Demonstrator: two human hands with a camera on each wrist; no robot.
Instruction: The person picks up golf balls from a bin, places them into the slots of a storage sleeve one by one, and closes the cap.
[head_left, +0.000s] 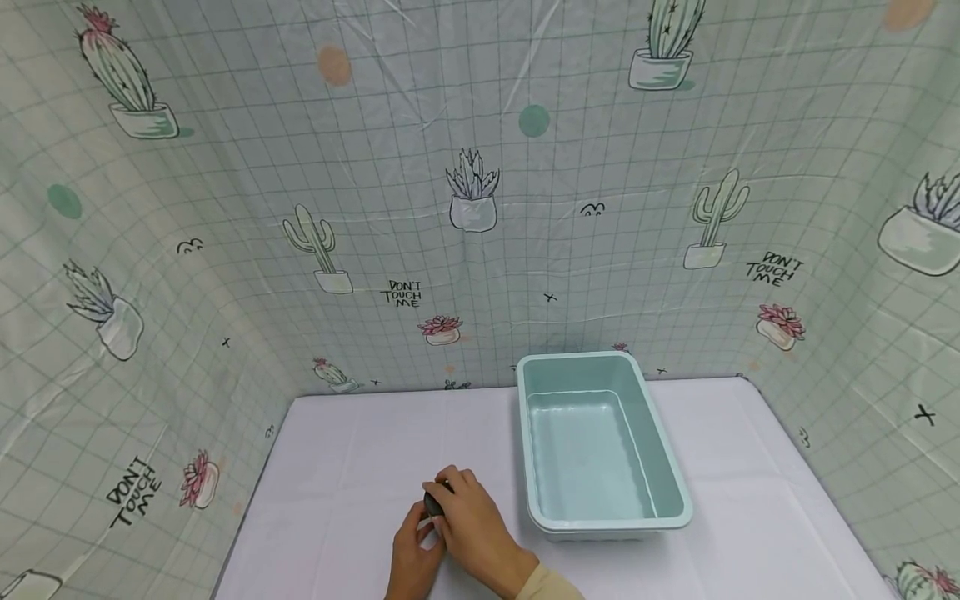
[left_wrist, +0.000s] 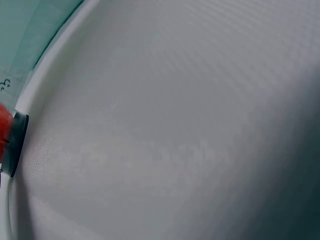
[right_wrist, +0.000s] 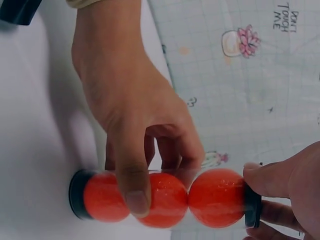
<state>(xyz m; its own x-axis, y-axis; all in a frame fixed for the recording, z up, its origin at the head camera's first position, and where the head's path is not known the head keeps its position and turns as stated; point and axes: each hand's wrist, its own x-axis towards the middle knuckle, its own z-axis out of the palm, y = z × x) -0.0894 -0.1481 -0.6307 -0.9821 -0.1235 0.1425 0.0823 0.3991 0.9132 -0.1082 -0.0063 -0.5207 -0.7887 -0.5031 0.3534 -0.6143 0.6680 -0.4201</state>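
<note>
A clear tube holding three red-orange balls (right_wrist: 216, 197) stands roughly upright at the front of the table. My left hand (head_left: 416, 552) is wrapped around its middle, the thumb lying along the clear wall. From above, my right hand (head_left: 474, 521) pinches the black top cap (right_wrist: 252, 205) between thumb and fingers. The cap also shows dark between both hands in the head view. At the tube's other end is a black bottom cap (right_wrist: 77, 195), close to the white tabletop. In the left wrist view only a black cap (left_wrist: 16, 145) and some red appear at the left edge.
A pale blue-green plastic bin (head_left: 531, 467) sits on the white-covered table (head_left: 337, 467), right of my hands. Behind and on both sides hangs a grid-patterned cloth (head_left: 390, 167) printed with cacti.
</note>
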